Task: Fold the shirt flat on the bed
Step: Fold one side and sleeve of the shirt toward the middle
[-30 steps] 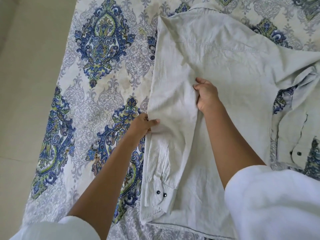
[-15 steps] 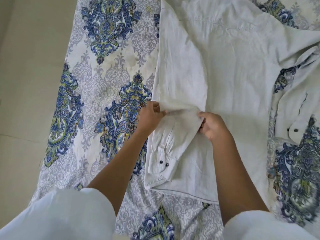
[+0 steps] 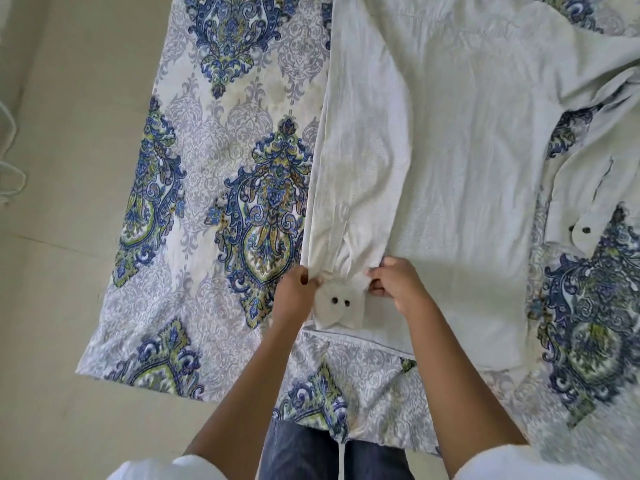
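— Where is the shirt?
— The pale grey-white woven shirt [image 3: 460, 150] lies spread on the blue-and-green paisley bed [image 3: 242, 174], one sleeve [image 3: 346, 233] folded over it.
— And the hands?
— Near the shirt's hem, the left hand [image 3: 296, 294] and right hand [image 3: 398, 285] have their fingers pinching that sleeve's two-button cuff [image 3: 341, 311].

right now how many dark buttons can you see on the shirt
4: two on the cuff between the left hand and right hand, two on the other cuff at right. Others may be hidden.
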`<state>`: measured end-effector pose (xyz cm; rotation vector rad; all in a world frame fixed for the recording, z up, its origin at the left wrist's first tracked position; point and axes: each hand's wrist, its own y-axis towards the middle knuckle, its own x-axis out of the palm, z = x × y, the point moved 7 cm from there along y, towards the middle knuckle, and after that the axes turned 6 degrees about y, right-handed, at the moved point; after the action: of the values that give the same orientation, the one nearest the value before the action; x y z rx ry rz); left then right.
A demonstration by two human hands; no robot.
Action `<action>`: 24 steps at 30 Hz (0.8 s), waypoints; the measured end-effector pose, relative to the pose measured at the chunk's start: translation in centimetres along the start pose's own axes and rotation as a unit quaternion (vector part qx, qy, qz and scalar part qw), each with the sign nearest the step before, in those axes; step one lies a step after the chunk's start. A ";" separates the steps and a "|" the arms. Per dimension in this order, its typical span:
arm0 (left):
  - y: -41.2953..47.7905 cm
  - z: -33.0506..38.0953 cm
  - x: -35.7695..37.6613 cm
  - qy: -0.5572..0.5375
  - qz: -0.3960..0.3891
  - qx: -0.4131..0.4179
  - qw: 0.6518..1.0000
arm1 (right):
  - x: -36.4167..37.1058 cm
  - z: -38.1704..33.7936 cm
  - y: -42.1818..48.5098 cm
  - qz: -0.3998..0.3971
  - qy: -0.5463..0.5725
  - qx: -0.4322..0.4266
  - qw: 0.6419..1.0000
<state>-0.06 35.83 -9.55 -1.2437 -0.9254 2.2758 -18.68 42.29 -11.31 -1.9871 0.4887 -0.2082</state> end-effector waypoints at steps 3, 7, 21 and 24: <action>0.0 -0.4 -0.4 -0.106 0.023 -0.011 0.994 | 0.8 0.6 -0.6 -0.029 -0.021 0.008 0.999; 0.4 -1.2 -0.5 -0.155 0.013 -0.025 0.988 | 1.4 1.6 -0.7 -0.040 -0.025 0.056 0.997; 2.5 9.9 -0.6 0.292 0.128 0.251 0.914 | -1.0 -7.8 3.2 0.116 0.041 -0.124 0.985; 5.5 10.7 1.4 0.386 0.057 0.323 0.862 | -2.5 -9.2 4.7 0.150 0.078 -0.092 0.981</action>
<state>-9.99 28.83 -10.09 -1.6569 0.1961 1.6410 -25.32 34.04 -11.20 -2.0537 0.9286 -0.1333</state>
